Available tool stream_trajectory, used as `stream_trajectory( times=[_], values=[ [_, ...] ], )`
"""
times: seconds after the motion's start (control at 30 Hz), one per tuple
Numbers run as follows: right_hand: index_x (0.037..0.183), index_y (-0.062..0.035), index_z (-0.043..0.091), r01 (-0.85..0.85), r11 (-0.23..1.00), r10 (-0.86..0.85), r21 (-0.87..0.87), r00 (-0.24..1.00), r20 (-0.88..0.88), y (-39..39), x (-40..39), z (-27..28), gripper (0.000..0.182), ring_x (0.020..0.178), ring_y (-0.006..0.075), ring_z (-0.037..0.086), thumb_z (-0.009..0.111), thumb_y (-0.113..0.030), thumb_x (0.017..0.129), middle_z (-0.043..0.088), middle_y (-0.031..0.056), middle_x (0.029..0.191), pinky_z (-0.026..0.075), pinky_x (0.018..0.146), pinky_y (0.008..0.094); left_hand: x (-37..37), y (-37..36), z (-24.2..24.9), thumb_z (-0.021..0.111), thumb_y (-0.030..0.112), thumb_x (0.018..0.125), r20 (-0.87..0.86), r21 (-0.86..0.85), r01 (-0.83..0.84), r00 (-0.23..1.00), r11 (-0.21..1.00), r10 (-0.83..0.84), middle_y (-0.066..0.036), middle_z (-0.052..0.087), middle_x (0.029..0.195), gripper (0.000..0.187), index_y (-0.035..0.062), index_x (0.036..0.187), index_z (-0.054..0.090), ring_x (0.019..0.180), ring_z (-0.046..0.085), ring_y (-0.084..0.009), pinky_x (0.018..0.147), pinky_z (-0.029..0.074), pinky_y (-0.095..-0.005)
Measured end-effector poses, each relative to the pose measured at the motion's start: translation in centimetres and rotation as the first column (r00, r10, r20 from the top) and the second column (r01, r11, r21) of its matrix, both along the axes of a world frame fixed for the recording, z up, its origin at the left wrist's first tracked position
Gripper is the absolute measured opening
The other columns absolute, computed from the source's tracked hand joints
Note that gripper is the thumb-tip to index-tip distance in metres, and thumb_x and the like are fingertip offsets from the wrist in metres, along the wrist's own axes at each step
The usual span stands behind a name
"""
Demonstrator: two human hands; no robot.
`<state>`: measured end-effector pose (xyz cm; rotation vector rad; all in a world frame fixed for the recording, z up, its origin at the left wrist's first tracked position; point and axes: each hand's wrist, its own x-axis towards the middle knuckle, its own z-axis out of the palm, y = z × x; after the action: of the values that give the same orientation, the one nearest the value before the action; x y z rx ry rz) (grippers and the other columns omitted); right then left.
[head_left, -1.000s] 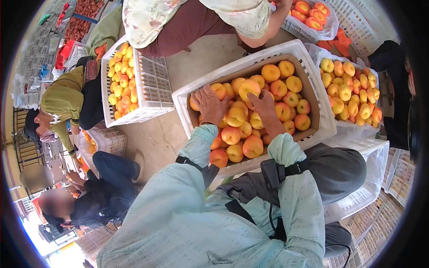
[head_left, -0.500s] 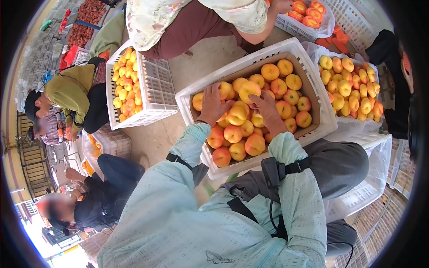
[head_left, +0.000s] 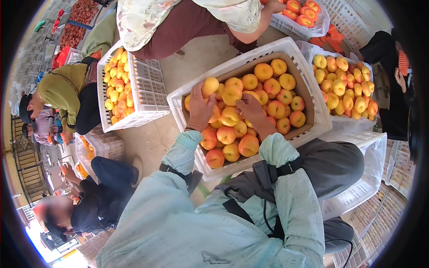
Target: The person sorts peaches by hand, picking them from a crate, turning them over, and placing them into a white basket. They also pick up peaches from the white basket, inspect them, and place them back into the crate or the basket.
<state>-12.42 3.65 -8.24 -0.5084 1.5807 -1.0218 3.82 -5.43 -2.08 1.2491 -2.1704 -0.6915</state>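
A white plastic crate (head_left: pixel 179 117) lined with brown cardboard stands before me, full of yellow-red peaches (head_left: pixel 248 145). At its left part my left hand (head_left: pixel 199 109) curls round one peach (head_left: pixel 210 84), lifted a little above the others. My right hand (head_left: pixel 251 110) reaches over the middle of the crate, fingertips and thumb closed at the side of a second, yellower peach (head_left: pixel 232 95). That fruit sits on top of the pile, close to the left hand. Its underside and part of the right fingers are hidden.
Another peach crate (head_left: pixel 149 87) stands to the left; a plastic-lined one (head_left: pixel 346 91) stands right. Netted fruit (head_left: pixel 304 13) fills a box at the top right. A person (head_left: pixel 178 27) sits opposite, and co-workers (head_left: pixel 67 96) sit at left. My knee (head_left: pixel 333 165) borders the crate.
The view has shifted slightly left. My left hand has come up with a peach in its fingers. The peach at my right hand has moved left, toward the left hand.
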Motion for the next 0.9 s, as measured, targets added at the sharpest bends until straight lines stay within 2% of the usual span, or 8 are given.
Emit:
stream_trajectory(
  times=[0.03,0.17,0.23,0.37,0.53,0.6,0.83,0.9],
  values=[
    [0.111,-0.007,0.056,-0.097,0.995,0.086,-0.033,0.965,-0.247,-0.1,0.2,-2.4,0.033,0.073,0.0128,0.062,0.06,-0.032,0.089,0.064,0.0037,0.091,0.049,0.065,0.0339,-0.1,0.3,0.5,0.066,0.007,0.081,-0.07,-0.003,0.032,0.997,0.999,-0.032,-0.021,0.053,0.118,0.048,-0.0009,0.124,0.045,0.109,0.052,-0.0391,0.096,0.043,-0.0431],
    [0.112,-0.0093,0.057,-0.096,0.995,0.094,0.01,0.935,-0.342,0.5,-1.4,0.6,0.037,0.077,0.0163,0.062,0.057,-0.039,0.09,0.065,0.0039,0.094,0.049,0.069,0.0361,-2.4,2.2,1.4,0.067,0.009,0.081,-0.171,-0.071,0.254,0.949,0.964,-0.263,-0.021,0.05,0.129,0.05,-0.0002,0.125,0.045,0.118,0.049,-0.0394,0.1,0.042,-0.0418],
    [0.114,-0.0129,0.057,0.178,0.969,-0.229,0.174,0.911,0.344,0.4,-3.4,6.8,0.038,0.08,0.0172,0.061,0.056,-0.041,0.09,0.064,0.0034,0.097,0.047,0.067,0.0339,-3.9,3.0,0.6,0.068,0.008,0.081,-0.158,-0.1,0.337,0.924,0.936,-0.35,-0.02,0.049,0.13,0.051,0.0006,0.126,0.046,0.119,0.049,-0.039,0.102,0.04,-0.0416],
    [0.115,-0.0148,0.057,0.155,0.977,-0.209,0.15,0.853,0.479,1.1,-5.5,8.0,0.038,0.08,0.0162,0.058,0.056,-0.042,0.089,0.061,0.0029,0.1,0.046,0.062,0.0317,-6.8,4.8,-0.5,0.07,0.012,0.079,0.021,-0.189,0.483,0.873,0.855,-0.488,-0.019,0.046,0.134,0.058,0.0029,0.13,0.044,0.124,0.045,-0.0391,0.104,0.039,-0.0431],
    [0.12,-0.0118,0.052,0.363,0.93,-0.36,0.052,0.88,0.308,2.6,-7.8,4.5,0.043,0.079,0.0167,0.056,0.058,-0.039,0.087,0.057,0.0045,0.098,0.045,0.057,0.0282,-6.4,4.1,1.0,0.077,0.029,0.073,0.039,-0.103,0.324,0.946,0.94,-0.322,-0.018,0.045,0.131,0.07,0.0053,0.13,0.044,0.121,0.045,-0.0384,0.1,0.039,-0.0465],
    [0.12,-0.0108,0.051,0.42,0.905,-0.423,0.071,0.87,0.253,2.9,-8.0,5.0,0.044,0.08,0.0177,0.056,0.059,-0.038,0.087,0.056,0.0056,0.101,0.046,0.058,0.0288,-5.3,2.7,-0.6,0.077,0.033,0.071,0.313,0.002,0.07,0.947,0.998,-0.068,-0.018,0.046,0.126,0.075,0.0057,0.131,0.042,0.116,0.047,-0.0389,0.095,0.041,-0.0477],
    [0.119,-0.0129,0.052,0.568,0.816,-0.576,0.102,0.786,0.225,3.0,-8.1,6.5,0.034,0.087,0.0175,0.06,0.059,-0.033,0.092,0.058,0.0057,0.109,0.049,0.062,0.0283,-5.7,3.1,-1.6,0.077,0.03,0.07,0.411,0.132,0.133,0.894,0.982,-0.177,-0.019,0.043,0.125,0.08,0.0056,0.134,0.036,0.114,0.047,-0.039,0.092,0.043,-0.0483],
    [0.12,-0.0122,0.051,0.542,0.839,-0.54,0.044,0.821,0.187,2.8,-8.7,7.9,0.036,0.088,0.0168,0.06,0.059,-0.033,0.092,0.058,0.0055,0.109,0.049,0.062,0.0284,-5.4,2.7,-2.7,0.077,0.03,0.07,0.278,0.205,0.156,0.937,0.966,-0.21,-0.019,0.044,0.124,0.081,0.0056,0.135,0.036,0.114,0.047,-0.0385,0.091,0.044,-0.0492]
  ],
)
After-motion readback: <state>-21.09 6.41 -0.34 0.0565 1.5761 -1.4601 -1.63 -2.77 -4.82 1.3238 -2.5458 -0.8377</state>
